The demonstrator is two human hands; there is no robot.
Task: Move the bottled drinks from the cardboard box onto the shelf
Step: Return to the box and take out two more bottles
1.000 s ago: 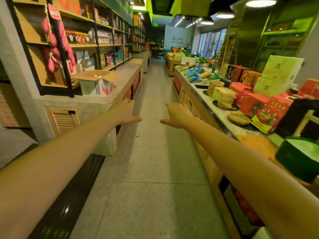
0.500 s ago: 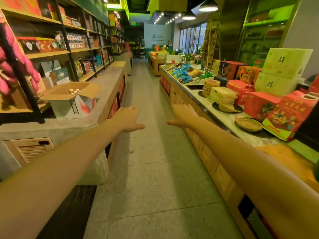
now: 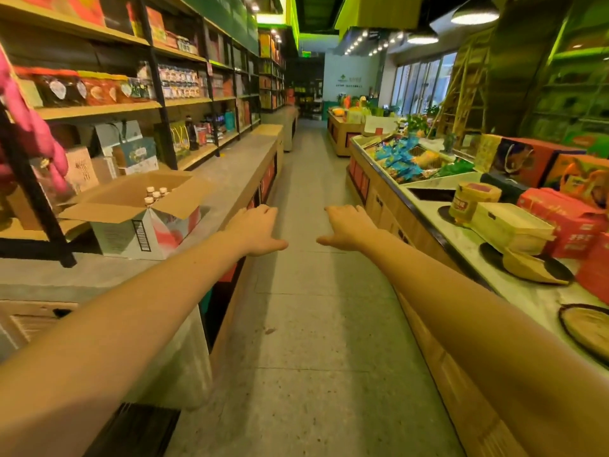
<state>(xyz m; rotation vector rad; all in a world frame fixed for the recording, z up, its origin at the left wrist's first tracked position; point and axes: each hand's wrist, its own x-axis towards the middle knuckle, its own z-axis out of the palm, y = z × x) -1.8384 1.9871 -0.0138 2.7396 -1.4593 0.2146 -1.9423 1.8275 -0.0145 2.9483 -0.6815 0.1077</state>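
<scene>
Two bare forearms reach forward from the bottom corners over the grey floor of a shop aisle. The left hand and the right hand hang palm-down side by side above the aisle, a gap between them, fingers loosely extended and thumbs pointing toward each other, gripping nothing. Just left of the left hand, the cardboard box sits on a grey stone counter with its flaps folded open. The bottled drinks stand upright inside it in a small cluster, only their pale caps and necks showing. Behind the box rises the shelf, wooden boards on black uprights, stocked with gift bags, dark bottles and rows of packaged goods. Across the aisle to the right, a long display counter carries a pale lidded box, red cartons and, farther along, a heap of blue and yellow snack packets. A wooden ladder stands beyond them near the windows.
</scene>
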